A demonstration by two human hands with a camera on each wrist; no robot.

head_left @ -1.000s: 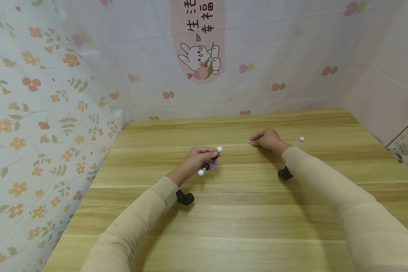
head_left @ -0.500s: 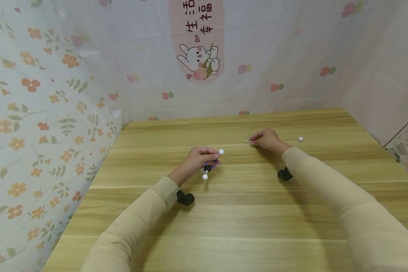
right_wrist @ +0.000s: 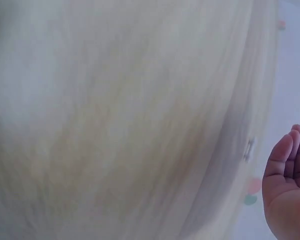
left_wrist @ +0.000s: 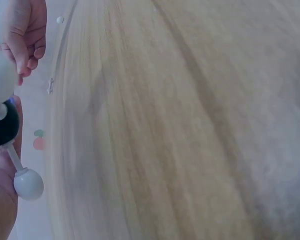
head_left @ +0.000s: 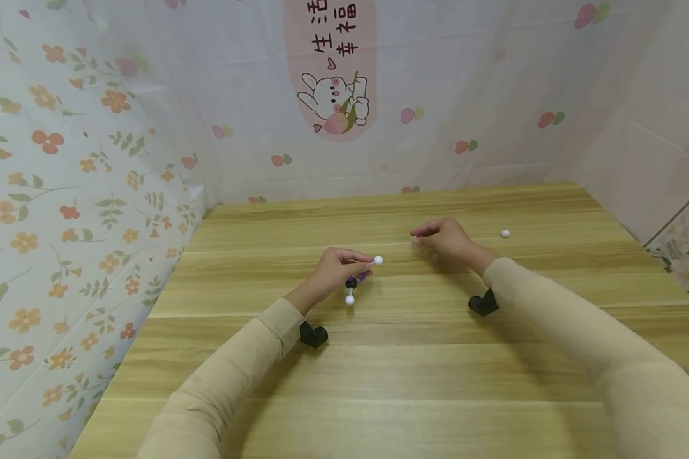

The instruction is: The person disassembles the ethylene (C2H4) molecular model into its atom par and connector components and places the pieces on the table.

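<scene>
My left hand (head_left: 335, 271) holds a ball-and-stick molecular model above the table. A black ball (head_left: 351, 283), white balls (head_left: 378, 260) on short white sticks, and curved purple links show on it; the fingers hide part. In the left wrist view, the model's black ball (left_wrist: 4, 125) and a white ball (left_wrist: 29, 184) are near the lens. My right hand (head_left: 444, 239) hovers further right, thumb and forefinger close together; I cannot tell whether anything is between them. A small white connector (right_wrist: 249, 149) lies on the table near that hand.
A loose white ball (head_left: 505, 234) lies on the wooden table (head_left: 390, 376), right of my right hand. Black wrist-worn pieces (head_left: 313, 335) show beneath both sleeves. Printed curtains (head_left: 241, 83) hang behind the table and along its left side.
My right hand has risen slightly and shifted left; the white piece earlier seen at its fingertips no longer shows in the head view. The model has turned in my left hand.
</scene>
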